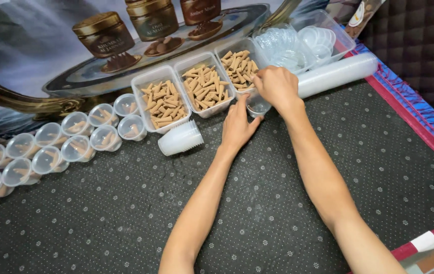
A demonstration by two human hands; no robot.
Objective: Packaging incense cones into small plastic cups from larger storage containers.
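Dotted dark mat [278, 203], frame centre: left hand [237, 127] steadies small clear cup [257, 107]. Right hand [277, 86], directly above the cup and fingers pinched at right-hand cone tray [240, 66]; contents of the pinch hidden.

A large printed poster [34, 45] spans ten to twelve o'clock, picturing three brown jars with gold lids on a tray. A white-and-brown package [364, 15] sits at one o'clock.

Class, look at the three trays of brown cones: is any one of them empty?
No. All three trays hold piles of brown cones, and the right hand rests at the rightmost one.
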